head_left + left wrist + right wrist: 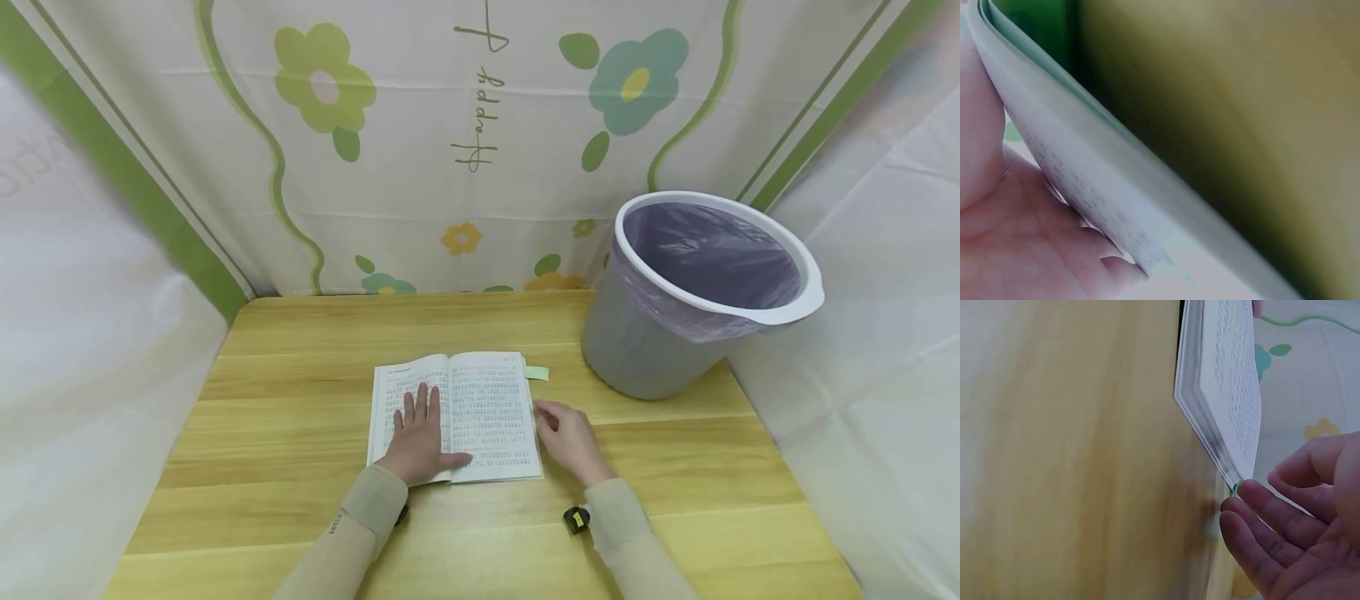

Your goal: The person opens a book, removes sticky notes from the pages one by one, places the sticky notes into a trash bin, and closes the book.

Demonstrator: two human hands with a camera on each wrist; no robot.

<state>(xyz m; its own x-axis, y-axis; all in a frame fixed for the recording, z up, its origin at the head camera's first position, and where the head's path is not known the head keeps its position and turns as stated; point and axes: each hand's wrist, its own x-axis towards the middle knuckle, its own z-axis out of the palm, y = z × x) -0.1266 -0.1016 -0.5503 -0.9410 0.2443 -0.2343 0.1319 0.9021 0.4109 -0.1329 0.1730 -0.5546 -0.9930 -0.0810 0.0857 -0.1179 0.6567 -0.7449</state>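
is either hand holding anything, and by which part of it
Nothing appears held. The left hand lies spread on the open book; the right hand has its fingers at the right edge, with no clear pinch.

"Where does the head view look from?"

"High above the near side of the open book (495,417), facing forward and down, far enough back to take in the tabletop (292,433) around it."

"And the wrist views?"

"Both low and turned sideways. The left's is very close to the book's near edge; the right's, slightly farther back, faces its near right corner. Head and right wrist share the flowered curtain (420,158) beyond the book."
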